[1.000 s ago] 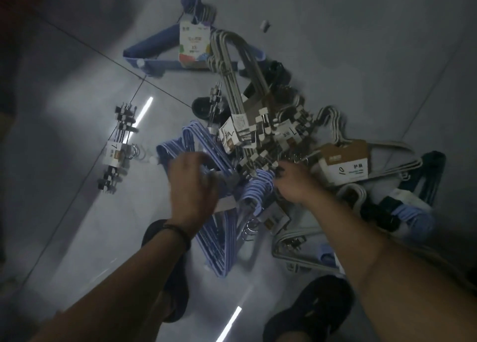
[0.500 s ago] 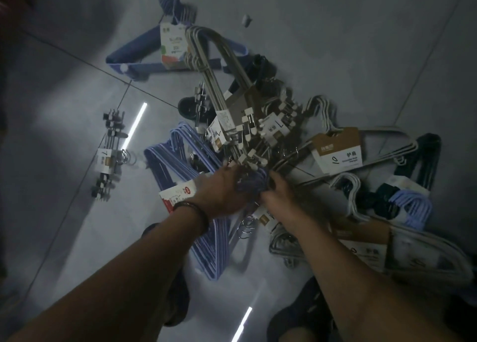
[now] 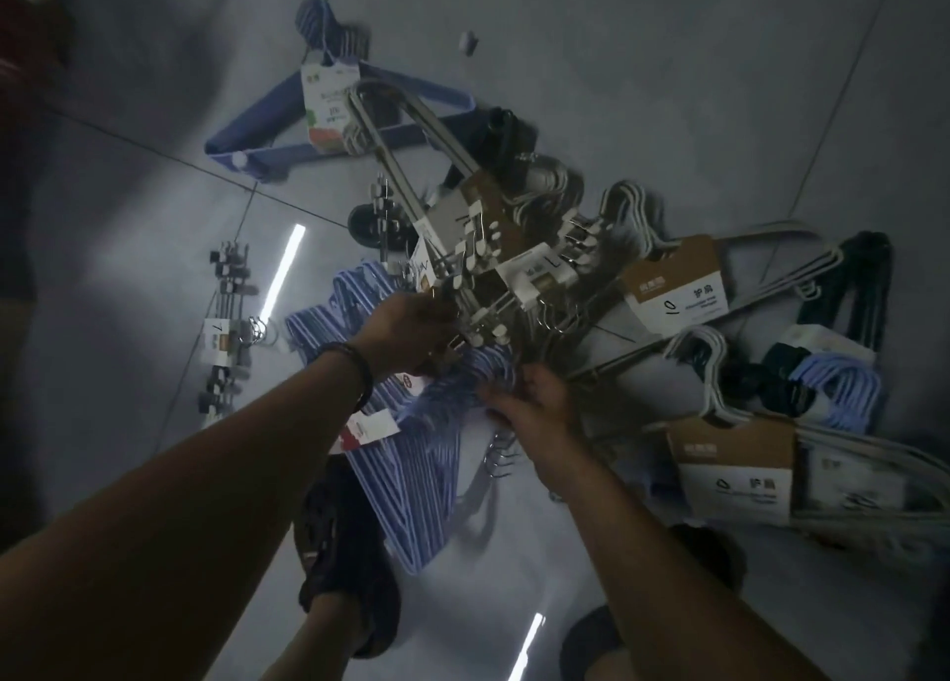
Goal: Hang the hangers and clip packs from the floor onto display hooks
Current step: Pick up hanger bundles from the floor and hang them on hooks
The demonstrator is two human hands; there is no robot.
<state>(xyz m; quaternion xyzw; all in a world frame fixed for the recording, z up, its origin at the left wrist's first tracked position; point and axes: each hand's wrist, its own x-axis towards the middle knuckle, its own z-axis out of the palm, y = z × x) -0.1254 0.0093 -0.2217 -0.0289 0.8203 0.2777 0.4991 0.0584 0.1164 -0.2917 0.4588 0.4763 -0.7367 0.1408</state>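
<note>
A tangled heap of hangers and clip packs lies on the grey tiled floor. My left hand (image 3: 411, 331) grips the hooks of a metal clip-hanger bundle (image 3: 493, 249) lifted above the heap. My right hand (image 3: 534, 403) holds the hooks of the light-blue hanger bundle (image 3: 411, 475), which carries a red-and-white label. White hanger packs with brown card sleeves (image 3: 673, 290) lie to the right. A dark-blue hanger pack (image 3: 267, 130) lies at the back. A separate clip pack (image 3: 226, 331) lies alone on the left.
My two feet in dark sandals (image 3: 344, 552) stand just below the heap. A small pale object (image 3: 468, 43) sits on the floor at the back. Dark and pale-blue hangers (image 3: 833, 372) lie at the far right. Ceiling lights reflect in the tiles.
My left hand moved right from the blue bundle's top onto the metal clip hangers. My right hand shifted down onto the blue hanger hooks. The view drew closer to the heap.
</note>
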